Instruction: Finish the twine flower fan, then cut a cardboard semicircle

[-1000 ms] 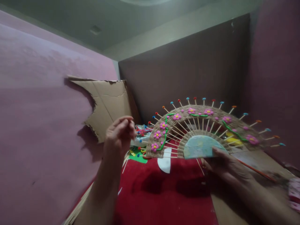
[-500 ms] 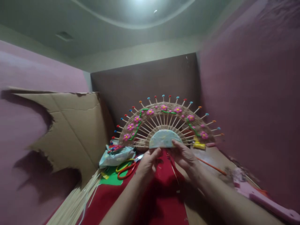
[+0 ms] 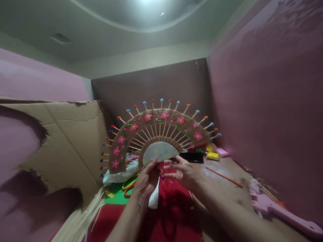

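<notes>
While both hands meet at its base, the fan (image 3: 141,125) stands upright before me, lifted clear of the red cloth (image 3: 176,215) and about centred in my feed. Its woven arc carries pink flowers and green vines, and thin spokes tipped with coloured beads ring the outer edge. A pale disc (image 3: 160,151), cut to a half-round, fills the hub.

My left hand (image 3: 146,179) is closed on the disc's lower edge, thumb in front and fingers behind, so it bears the fan. A white scrap (image 3: 153,200) hangs below that hand. My right hand (image 3: 184,171) sits just beside it with its fingers curled toward a small red bit (image 3: 160,166) under the disc. I cannot tell whether it pinches that bit or only touches it.

Torn cardboard (image 3: 75,134) leans on the wall to the left. Below it a bundle of sticks (image 3: 78,222) fans out. Orange-handled scissors (image 3: 127,186) lie on a green sheet (image 3: 117,198), near a crumpled bag (image 3: 118,174) behind the fan's left end. To the right, on the floor, I see a black slab (image 3: 193,157), a yellow lump (image 3: 212,156), a pink block (image 3: 222,152), an orange rod (image 3: 222,176) and, nearer me, a pink glue gun (image 3: 277,211).
</notes>
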Demonstrator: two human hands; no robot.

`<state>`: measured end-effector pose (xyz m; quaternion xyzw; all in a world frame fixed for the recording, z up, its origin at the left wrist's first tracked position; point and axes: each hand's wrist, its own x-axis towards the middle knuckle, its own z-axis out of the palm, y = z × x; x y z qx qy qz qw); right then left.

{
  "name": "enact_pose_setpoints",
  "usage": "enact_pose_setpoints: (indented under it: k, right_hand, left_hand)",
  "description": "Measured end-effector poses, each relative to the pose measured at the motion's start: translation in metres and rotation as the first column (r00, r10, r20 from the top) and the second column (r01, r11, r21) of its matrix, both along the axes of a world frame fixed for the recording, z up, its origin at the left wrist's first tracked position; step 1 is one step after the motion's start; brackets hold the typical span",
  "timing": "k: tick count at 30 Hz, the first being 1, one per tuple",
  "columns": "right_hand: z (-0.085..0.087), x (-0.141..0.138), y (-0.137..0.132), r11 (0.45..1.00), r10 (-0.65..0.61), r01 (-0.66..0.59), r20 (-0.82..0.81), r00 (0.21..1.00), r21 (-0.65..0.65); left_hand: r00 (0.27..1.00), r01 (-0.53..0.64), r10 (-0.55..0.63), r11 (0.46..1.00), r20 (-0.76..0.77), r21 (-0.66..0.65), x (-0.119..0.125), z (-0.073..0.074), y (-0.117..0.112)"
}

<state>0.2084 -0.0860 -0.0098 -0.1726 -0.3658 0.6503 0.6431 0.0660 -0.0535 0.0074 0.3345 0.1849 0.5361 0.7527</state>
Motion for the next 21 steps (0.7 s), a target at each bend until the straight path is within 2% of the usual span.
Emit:
enact_pose_setpoints:
  k: [5,10,15,18,21]
  right_hand:
    - [-0.019,-0.009,-0.01,0.994,0.097,-0.077,0.277,0.956,-0.082]
    - [-0.033,-0.016,-0.015,0.982,0.189,-0.173,0.39,0.901,-0.077]
    - [-0.033,-0.015,-0.022,0.974,0.228,-0.194,0.52,0.823,-0.12]
    - [-0.031,-0.016,-0.029,0.949,0.297,-0.3,0.572,0.764,-0.092]
    - [-0.028,-0.018,-0.035,0.89,0.397,-0.443,0.665,0.632,-0.111]
  left_hand:
    - [0.999,-0.04,0.037,0.998,0.038,0.057,-0.002,0.01,-0.006]
    - [0.997,-0.061,0.058,0.996,0.051,0.067,-0.004,0.01,-0.006]
    - [0.996,-0.072,0.069,0.997,0.056,0.037,-0.007,0.006,-0.001]
    - [0.994,-0.097,0.096,0.995,0.055,0.016,-0.011,0.006,0.003]
    - [0.99,-0.13,0.13,0.992,0.057,0.0,-0.017,0.005,0.007]
